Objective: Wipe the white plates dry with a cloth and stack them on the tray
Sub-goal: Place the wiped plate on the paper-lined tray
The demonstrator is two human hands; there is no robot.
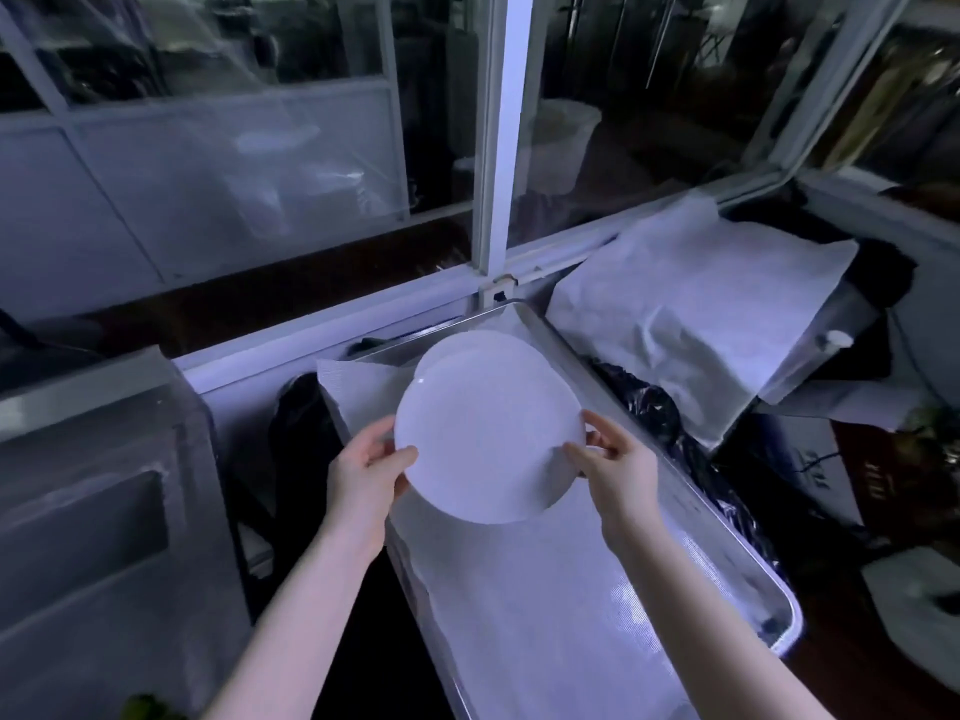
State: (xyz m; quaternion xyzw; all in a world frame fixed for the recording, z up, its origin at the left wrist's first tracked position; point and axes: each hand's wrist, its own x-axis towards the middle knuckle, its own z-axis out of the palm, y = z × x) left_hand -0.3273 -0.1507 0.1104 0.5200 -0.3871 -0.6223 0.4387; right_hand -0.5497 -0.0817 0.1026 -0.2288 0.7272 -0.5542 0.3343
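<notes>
I hold a round white plate (485,444) above the long metal tray (748,553). My left hand (366,475) grips its left rim, thumb on top and fingers beneath. At the right rim, my right hand (615,467) pinches the plate the same way. Behind and partly under the held plate lies another white plate (467,348) at the tray's far end. A white cloth (524,589) lines the tray floor.
A crumpled white cloth (691,309) covers a raised object to the right of the tray. Black plastic (654,407) lies along the tray's right side. A grey box (104,511) stands at the left. A glass window with a white frame (501,148) runs behind.
</notes>
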